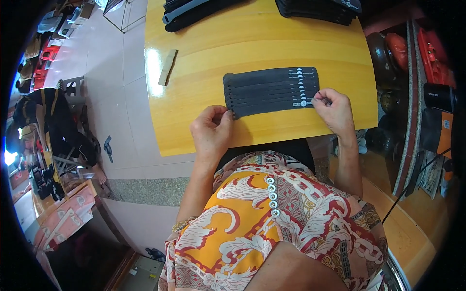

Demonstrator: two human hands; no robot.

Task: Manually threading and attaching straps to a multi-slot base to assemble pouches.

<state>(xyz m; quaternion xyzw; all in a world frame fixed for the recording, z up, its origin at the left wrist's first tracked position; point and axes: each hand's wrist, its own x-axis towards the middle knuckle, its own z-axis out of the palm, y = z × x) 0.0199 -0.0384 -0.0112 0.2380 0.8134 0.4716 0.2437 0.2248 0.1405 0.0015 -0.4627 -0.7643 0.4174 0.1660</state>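
Observation:
On the yellow wooden table [189,92] in front of me lies a fanned row of flat black straps [264,89]. They overlap like steps, with small holes at their left ends and white print near the right. My left hand [211,130] pinches the near left corner of the row, thumb against the fingers. At the near right end, my right hand [335,111] has its fingertips closed on the edge of the nearest strap. The fingers partly cover both of those corners.
A short wooden strip [168,68] lies on the table's left. Black strap bundles [201,14] and another black stack [318,12] sit at the far edge. A person in dark clothes [60,126] is off to the left. Shelving with a red bag [397,51] flanks the right.

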